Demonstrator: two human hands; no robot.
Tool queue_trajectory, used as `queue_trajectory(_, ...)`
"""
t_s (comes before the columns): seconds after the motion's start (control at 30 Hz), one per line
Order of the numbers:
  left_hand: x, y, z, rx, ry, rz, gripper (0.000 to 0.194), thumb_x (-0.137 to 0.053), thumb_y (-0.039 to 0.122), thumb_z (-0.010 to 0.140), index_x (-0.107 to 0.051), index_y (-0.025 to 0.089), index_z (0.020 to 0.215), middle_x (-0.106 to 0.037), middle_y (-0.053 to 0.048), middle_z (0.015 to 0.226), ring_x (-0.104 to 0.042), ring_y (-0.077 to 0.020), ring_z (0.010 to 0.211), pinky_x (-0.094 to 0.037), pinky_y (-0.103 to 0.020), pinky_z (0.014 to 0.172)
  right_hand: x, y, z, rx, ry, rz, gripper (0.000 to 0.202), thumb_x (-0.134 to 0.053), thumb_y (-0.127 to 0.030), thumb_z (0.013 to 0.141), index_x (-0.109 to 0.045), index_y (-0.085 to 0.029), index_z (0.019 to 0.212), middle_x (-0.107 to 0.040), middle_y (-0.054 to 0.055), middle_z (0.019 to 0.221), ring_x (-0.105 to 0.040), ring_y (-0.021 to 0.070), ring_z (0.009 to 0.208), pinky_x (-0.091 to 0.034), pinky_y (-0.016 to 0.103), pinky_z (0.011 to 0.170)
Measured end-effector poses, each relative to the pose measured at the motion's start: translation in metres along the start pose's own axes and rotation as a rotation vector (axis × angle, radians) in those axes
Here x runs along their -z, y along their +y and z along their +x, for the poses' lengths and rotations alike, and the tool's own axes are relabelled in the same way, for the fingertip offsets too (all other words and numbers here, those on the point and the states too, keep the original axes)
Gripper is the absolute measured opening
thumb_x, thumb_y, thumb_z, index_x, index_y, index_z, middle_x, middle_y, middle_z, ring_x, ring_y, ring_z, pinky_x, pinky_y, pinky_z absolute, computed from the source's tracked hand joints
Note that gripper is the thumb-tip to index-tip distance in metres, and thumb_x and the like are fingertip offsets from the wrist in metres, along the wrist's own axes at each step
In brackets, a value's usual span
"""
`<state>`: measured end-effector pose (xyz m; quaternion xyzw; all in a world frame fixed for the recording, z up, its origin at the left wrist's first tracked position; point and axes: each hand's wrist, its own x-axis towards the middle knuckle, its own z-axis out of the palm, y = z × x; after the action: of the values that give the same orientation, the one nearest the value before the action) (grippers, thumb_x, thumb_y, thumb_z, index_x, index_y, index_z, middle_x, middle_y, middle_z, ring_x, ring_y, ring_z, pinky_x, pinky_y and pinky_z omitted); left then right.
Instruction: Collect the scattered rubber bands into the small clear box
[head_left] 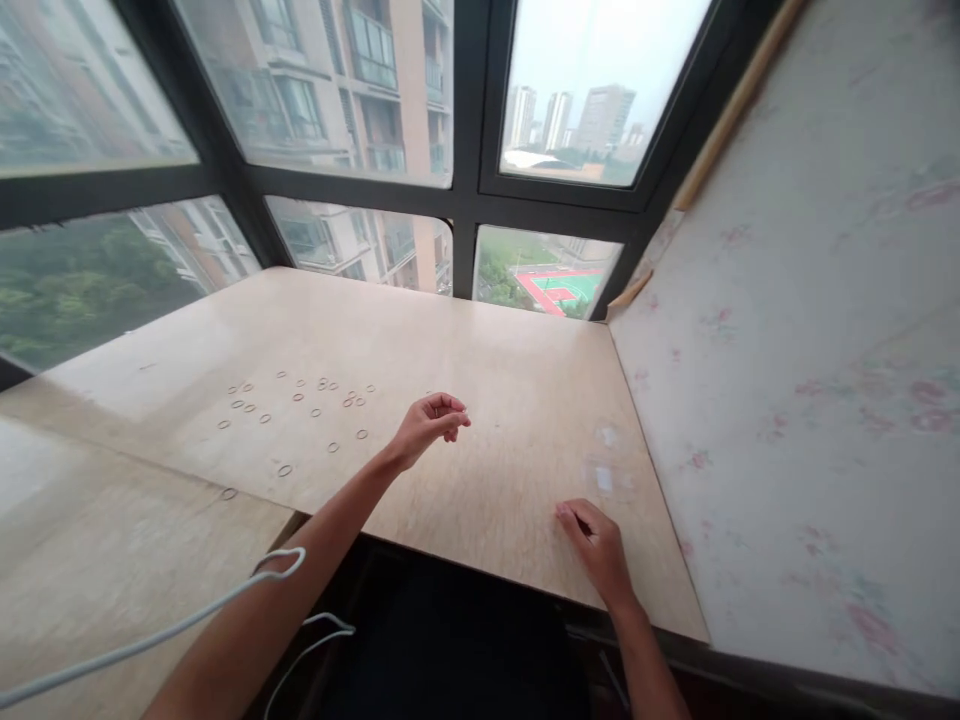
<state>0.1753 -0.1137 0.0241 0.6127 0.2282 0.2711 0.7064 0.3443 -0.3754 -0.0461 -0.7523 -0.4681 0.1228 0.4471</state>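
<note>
My left hand (433, 425) hangs over the middle of the wooden tabletop (480, 500), its thumb and fingertips pinched together. Anything between those fingertips is too small to make out. Lower and to the right, my right hand (596, 545) is close to the table surface with its fingers curled closed; what they hold, if anything, is hidden. Several thin brown rings (285, 475) lie scattered over the table's left half, left of my left hand. Beyond my right hand sits a clear plastic container (604, 478), with another small clear piece (606, 435) behind it.
Dark-framed windows (465, 205) border the table's far side. On the right rises a wall (787, 400) with flowered paper. A white cable (165, 635) loops across my left forearm. A seam and a step in the front edge divide the tabletop at left.
</note>
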Motion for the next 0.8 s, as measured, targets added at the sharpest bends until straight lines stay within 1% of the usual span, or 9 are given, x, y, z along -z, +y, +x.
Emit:
queue_trajectory(0.13,-0.062,-0.022,0.012,0.04,-0.068,0.048,0.03,-0.071,0.029,0.07,-0.059,0.012,0.092,-0.068,-0.005,0.075,-0.056,-0.0077,0.052,-0.042,-0.019,0.048,0.001,-0.001,0.0,-0.004,0.004,0.036,0.03,-0.045,-0.037,0.091,-0.06,-0.018,0.073,-0.06,0.003,0.071,-0.055,0.0158,0.068,-0.041,0.026,0.064)
queue_trajectory(0.23,-0.104,-0.035,0.017,0.04,-0.165,0.097,0.026,-0.07,0.03,0.071,-0.063,0.012,0.089,-0.067,-0.004,0.076,-0.057,-0.0082,0.054,-0.045,-0.02,0.051,0.002,-0.001,0.001,-0.01,0.007,0.07,0.029,-0.045,-0.035,0.092,-0.06,-0.018,0.073,-0.06,0.003,0.071,-0.054,0.0151,0.068,-0.04,0.026,0.064)
queue_trajectory(0.33,-0.139,-0.048,0.024,0.024,-0.248,0.173,0.022,-0.067,0.03,0.073,-0.064,0.012,0.085,-0.065,-0.004,0.074,-0.058,-0.0089,0.055,-0.047,-0.021,0.053,0.003,-0.001,0.001,-0.011,0.013,0.096,0.028,-0.046,-0.033,0.092,-0.06,-0.018,0.073,-0.059,0.002,0.07,-0.054,0.0145,0.067,-0.04,0.025,0.063)
queue_trajectory(0.4,-0.158,-0.056,0.03,0.003,-0.286,0.26,0.019,-0.064,0.03,0.076,-0.065,0.013,0.085,-0.066,-0.003,0.073,-0.058,-0.0093,0.055,-0.047,-0.021,0.053,0.004,-0.001,0.002,-0.008,0.013,0.11,0.028,-0.046,-0.032,0.092,-0.059,-0.018,0.071,-0.059,0.002,0.069,-0.053,0.0141,0.066,-0.041,0.025,0.063)
queue_trajectory(0.5,-0.178,-0.067,0.04,-0.066,-0.317,0.455,0.017,-0.06,0.028,0.08,-0.066,0.015,0.087,-0.067,-0.003,0.074,-0.058,-0.0105,0.056,-0.046,-0.023,0.056,0.005,-0.002,0.002,-0.004,0.013,0.114,0.029,-0.045,-0.031,0.092,-0.058,-0.018,0.069,-0.059,0.002,0.069,-0.053,0.0139,0.066,-0.041,0.026,0.063)
queue_trajectory(0.6,-0.19,-0.075,0.049,-0.171,-0.312,0.695,0.016,-0.056,0.025,0.082,-0.067,0.017,0.091,-0.07,-0.004,0.083,-0.06,-0.0141,0.067,-0.047,-0.028,0.067,0.007,-0.004,0.002,-0.008,0.004,0.114,0.028,-0.044,-0.029,0.092,-0.058,-0.018,0.069,-0.059,0.002,0.069,-0.053,0.014,0.067,-0.041,0.026,0.064)
queue_trajectory(0.7,-0.194,-0.081,0.051,-0.231,-0.305,0.823,0.02,-0.054,0.024,0.084,-0.066,0.018,0.099,-0.07,-0.006,0.091,-0.059,-0.0155,0.071,-0.046,-0.031,0.074,0.009,-0.006,0.002,-0.011,-0.011,0.118,0.028,-0.044,-0.028,0.092,-0.058,-0.018,0.07,-0.059,0.002,0.07,-0.053,0.014,0.067,-0.041,0.027,0.064)
queue_trajectory(0.8,-0.19,-0.086,0.049,-0.267,-0.255,0.821,0.022,-0.053,0.023,0.085,-0.063,0.019,0.104,-0.068,-0.005,0.093,-0.058,-0.0137,0.069,-0.046,-0.03,0.074,0.009,-0.007,0.002,-0.012,-0.017,0.125,0.028,-0.044,-0.029,0.092,-0.059,-0.018,0.071,-0.06,0.003,0.071,-0.054,0.0143,0.068,-0.042,0.027,0.065)
